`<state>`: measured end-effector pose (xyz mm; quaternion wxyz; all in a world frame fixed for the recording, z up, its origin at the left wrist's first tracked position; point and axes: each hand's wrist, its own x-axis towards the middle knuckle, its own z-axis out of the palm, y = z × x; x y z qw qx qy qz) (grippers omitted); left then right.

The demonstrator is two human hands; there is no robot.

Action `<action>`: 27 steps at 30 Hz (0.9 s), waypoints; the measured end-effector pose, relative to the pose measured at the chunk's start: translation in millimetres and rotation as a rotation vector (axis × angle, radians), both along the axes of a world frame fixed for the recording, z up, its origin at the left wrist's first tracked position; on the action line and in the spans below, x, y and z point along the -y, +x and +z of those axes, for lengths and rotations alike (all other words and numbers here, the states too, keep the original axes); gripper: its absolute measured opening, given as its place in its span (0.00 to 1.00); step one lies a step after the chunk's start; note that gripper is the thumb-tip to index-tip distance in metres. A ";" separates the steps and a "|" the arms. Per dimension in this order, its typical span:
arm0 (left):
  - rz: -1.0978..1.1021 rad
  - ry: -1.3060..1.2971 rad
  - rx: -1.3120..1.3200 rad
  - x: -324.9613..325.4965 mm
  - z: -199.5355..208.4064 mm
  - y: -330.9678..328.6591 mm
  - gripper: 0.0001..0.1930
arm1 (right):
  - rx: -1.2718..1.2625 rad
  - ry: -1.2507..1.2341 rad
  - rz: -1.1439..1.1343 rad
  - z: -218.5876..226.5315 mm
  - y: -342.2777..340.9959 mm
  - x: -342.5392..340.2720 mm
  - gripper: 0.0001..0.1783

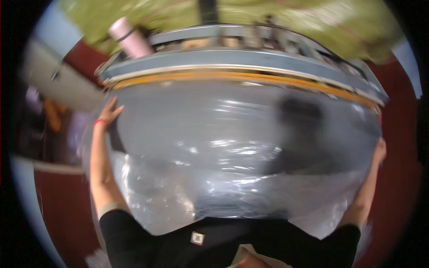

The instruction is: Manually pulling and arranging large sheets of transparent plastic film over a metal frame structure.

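A wide sheet of clear plastic film [241,156] lies over a grey work surface and hangs down toward my body, wrinkled and shiny at the near part. My left hand [108,112] rests at the film's far left edge, thumb apart from the fingers, with a red band on the wrist. At the right edge, my right hand [380,151] is closed, its fingers curled at the film's border and partly hidden. Both arms are spread wide across the film. Beyond it runs a long blue-grey metal bar [214,59] with an orange strip [223,76] along its near side.
A pink roll [132,39] stands at the back left of the machine. Yellow-green sheeting [313,18] covers the far background. At the left is a grey cabinet [67,82] with shelved items below. Dark red floor [397,178] shows on both sides.
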<state>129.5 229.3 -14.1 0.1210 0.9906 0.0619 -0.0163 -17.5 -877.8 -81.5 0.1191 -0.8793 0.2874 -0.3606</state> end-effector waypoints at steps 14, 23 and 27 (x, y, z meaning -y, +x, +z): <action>-1.117 -1.081 -0.809 589.2 81.5 -133.0 0.14 | 0.355 0.794 0.286 25.6 -7.0 -36.4 0.12; -0.968 -0.993 -1.083 733.9 -29.5 -230.9 0.34 | 0.400 0.835 0.318 26.4 -3.0 -44.1 0.13; -1.329 -0.819 -1.413 719.7 -17.7 -222.3 0.27 | 0.382 0.713 0.350 22.6 -3.1 -34.7 0.11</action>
